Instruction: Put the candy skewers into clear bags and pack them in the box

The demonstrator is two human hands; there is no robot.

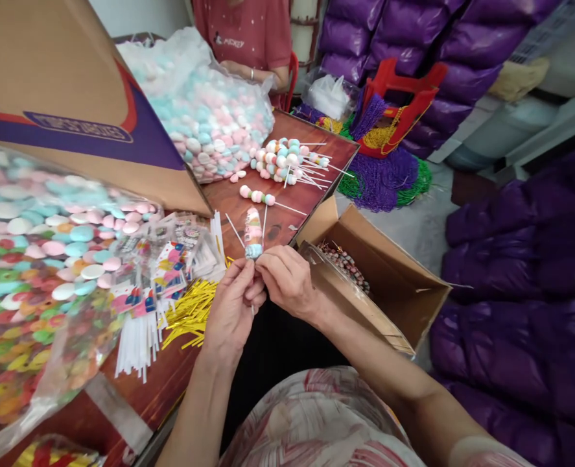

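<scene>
Just off the near table edge, above the dark lap, the left hand and right hand meet fingertip to fingertip, both pinching the neck of a wrapped candy skewer. The skewer lies directly beyond the hands; its long axis runs almost straight away from the body, sweets at the far end, with a short length of stick showing below the left fingers. Neither hand is clearly nearer: the left grips from below and left, the right closes from the right. Whether the right fingertips also hold something thin at the neck cannot be told.

Around the wrapped sweets, loose white sticks lie to either side, and an unwrapped skewer lies just beyond, crosswise. To the left of the hands are yellow ties, printed wrappers and a bundle of white sticks; an open carton with small pieces inside stands close on the right.

Farther out, a pile of skewers and a bag of pastel sweets occupy the far table, where a person in a red shirt sits. A tall cardboard panel stands between the left-hand sweets and that bag, blocking the direct way across.
</scene>
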